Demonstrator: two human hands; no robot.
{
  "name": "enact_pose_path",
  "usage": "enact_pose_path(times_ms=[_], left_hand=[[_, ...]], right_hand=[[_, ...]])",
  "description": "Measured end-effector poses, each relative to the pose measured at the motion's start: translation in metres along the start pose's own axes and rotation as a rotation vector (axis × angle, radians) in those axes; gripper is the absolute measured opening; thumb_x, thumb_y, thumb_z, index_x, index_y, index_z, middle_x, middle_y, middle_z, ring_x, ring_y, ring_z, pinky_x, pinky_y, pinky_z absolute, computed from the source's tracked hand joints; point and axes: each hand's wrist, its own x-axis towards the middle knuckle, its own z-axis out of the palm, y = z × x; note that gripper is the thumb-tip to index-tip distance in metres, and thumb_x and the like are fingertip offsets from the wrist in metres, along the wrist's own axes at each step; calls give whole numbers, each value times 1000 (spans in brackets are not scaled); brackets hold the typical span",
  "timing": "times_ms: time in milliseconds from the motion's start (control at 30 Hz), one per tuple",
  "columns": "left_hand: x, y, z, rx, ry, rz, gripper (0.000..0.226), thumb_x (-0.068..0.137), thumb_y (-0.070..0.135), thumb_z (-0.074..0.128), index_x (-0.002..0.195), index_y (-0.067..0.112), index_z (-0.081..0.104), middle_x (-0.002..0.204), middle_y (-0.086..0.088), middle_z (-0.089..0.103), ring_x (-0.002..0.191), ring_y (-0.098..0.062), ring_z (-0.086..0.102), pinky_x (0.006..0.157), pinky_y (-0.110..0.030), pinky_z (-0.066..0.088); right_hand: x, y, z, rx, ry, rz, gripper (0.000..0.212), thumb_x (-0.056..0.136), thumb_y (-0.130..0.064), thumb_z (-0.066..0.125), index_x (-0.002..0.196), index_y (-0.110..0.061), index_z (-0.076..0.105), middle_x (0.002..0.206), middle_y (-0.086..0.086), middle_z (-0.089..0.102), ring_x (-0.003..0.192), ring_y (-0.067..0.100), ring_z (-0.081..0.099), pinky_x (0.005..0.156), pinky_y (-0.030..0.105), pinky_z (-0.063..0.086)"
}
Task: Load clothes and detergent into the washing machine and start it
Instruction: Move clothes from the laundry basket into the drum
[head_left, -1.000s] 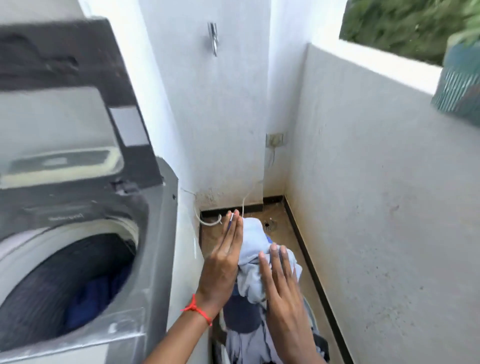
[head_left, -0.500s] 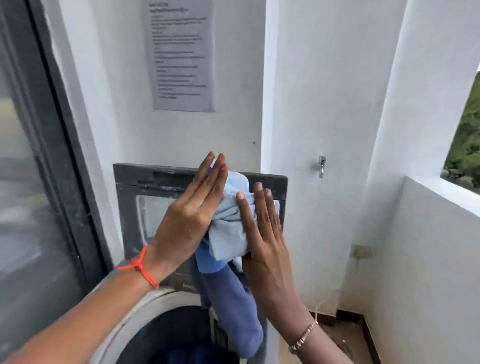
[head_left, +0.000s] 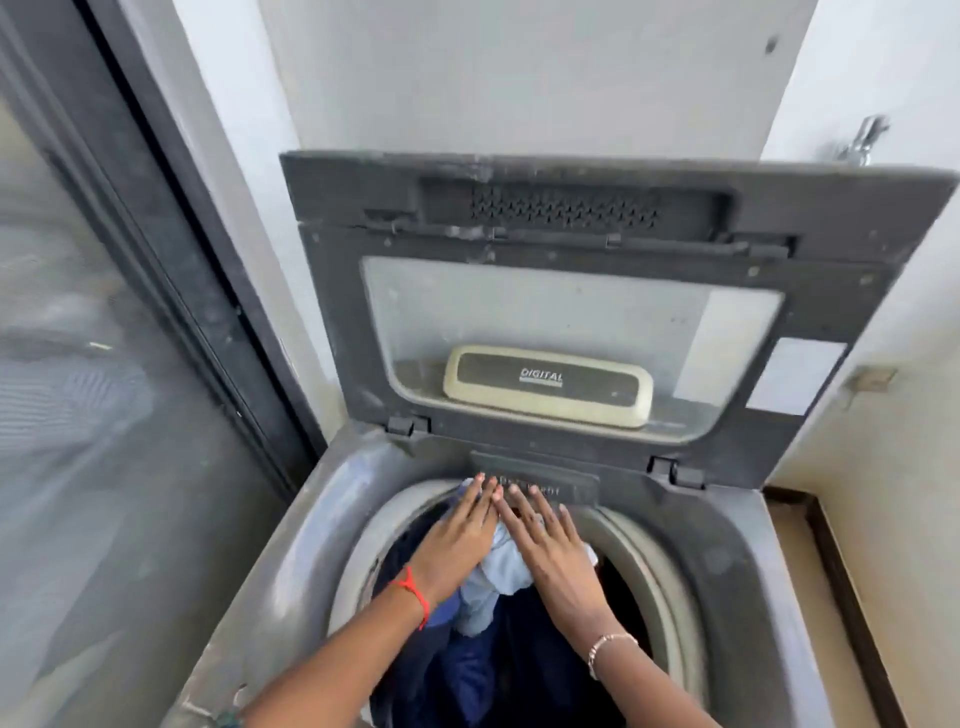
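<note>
Okay, far left of my hands: glass door (head_left: 104, 415) with a dark frame. Grey top-load washing machine (head_left: 291, 571) sits right under my arms. Its lid (head_left: 571, 208) stands up just beyond my fingertips, with a "DIGITAL" badge showing through the lid window.

My left hand (head_left: 457, 545) is flat, fingers straight and together, palm pressing the left side of a pale blue garment (head_left: 498, 571). Red thread (head_left: 413, 592) on that wrist. The garment is bunched between both palms over the drum opening, its lower end hanging down inside. Beneath my hands, dark blue clothes (head_left: 467, 675) lie in the drum.

My right hand (head_left: 550, 551) is flat too, fingers straight and slightly spread, pressing the garment's right side; nothing curls round it. Thin bracelet (head_left: 605, 649) on that wrist. Both sets of fingertips nearly meet, close to a lettered panel (head_left: 566, 491) on the back rim; lettering too blurred to read.

Up and right of my hands, a metal tap (head_left: 857, 143) on the white wall (head_left: 519, 67). Right of the machine, a strip of brown floor (head_left: 810, 597).
</note>
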Motion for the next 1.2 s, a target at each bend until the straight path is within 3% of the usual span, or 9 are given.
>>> enact_pose_path(times_ms=[100,200,267,433,533,667,833,967,1200], left_hand=[[5,15,16,-99,-141,20,49,74,20,57,121,9,63,132,-9,57,126,-19,50,98,-41,47],[4,28,34,-175,-248,25,79,90,23,53,146,-4,5,156,-17,-4,144,-24,-10,111,-54,-6],[8,32,34,-165,-273,58,86,90,27,52,146,-4,-6,155,-17,-15,137,-22,-28,105,-51,-20],[30,40,10,-302,-213,109,101,85,48,55,146,0,-9,156,-17,-12,139,-23,-24,110,-43,-19],[32,58,-22,-409,-226,62,104,84,58,50,146,2,-13,156,-16,-9,145,-26,-9,116,-38,-12],[22,98,-73,-527,-189,39,105,83,55,51,145,4,-18,156,-12,-16,146,-24,-8,117,-36,-3],[25,182,-132,-518,185,143,123,45,51,74,143,-5,24,146,-18,37,132,-32,41,103,-41,37],[50,268,-181,-532,339,249,107,57,35,69,144,-4,21,150,-20,28,138,-34,28,109,-47,29],[106,437,-170,-533,157,364,94,74,16,53,148,4,-5,157,-12,-10,145,-25,-9,114,-40,-11]], right_hand=[[0,12,31,-51,-137,19,110,64,-18,69,148,-17,-2,130,0,58,115,18,59,88,37,52],[-3,22,54,-23,-216,51,142,37,-13,89,148,-21,0,131,2,57,115,16,59,90,36,50],[-4,28,60,-19,-237,51,149,32,-13,89,148,-19,-3,135,0,54,118,14,56,94,35,47],[-2,37,26,54,-247,131,130,57,-11,77,145,-20,-18,137,1,52,127,15,48,106,33,29],[-13,42,-9,120,-201,166,115,83,-15,60,129,-28,-44,156,2,16,144,15,10,116,29,5],[-66,59,-66,286,-63,233,103,83,-12,55,131,-22,-36,151,-13,-21,136,5,-25,117,26,-5],[-163,128,-108,308,232,417,114,77,-4,63,135,-43,-27,153,-15,-15,137,-4,-22,118,28,-2],[-251,196,-96,308,282,615,113,73,-5,69,142,-34,-16,153,-14,-7,140,-3,-14,118,32,5],[-392,277,-1,316,201,755,106,79,-21,69,145,-25,-14,156,-6,2,142,6,-3,118,37,12]])
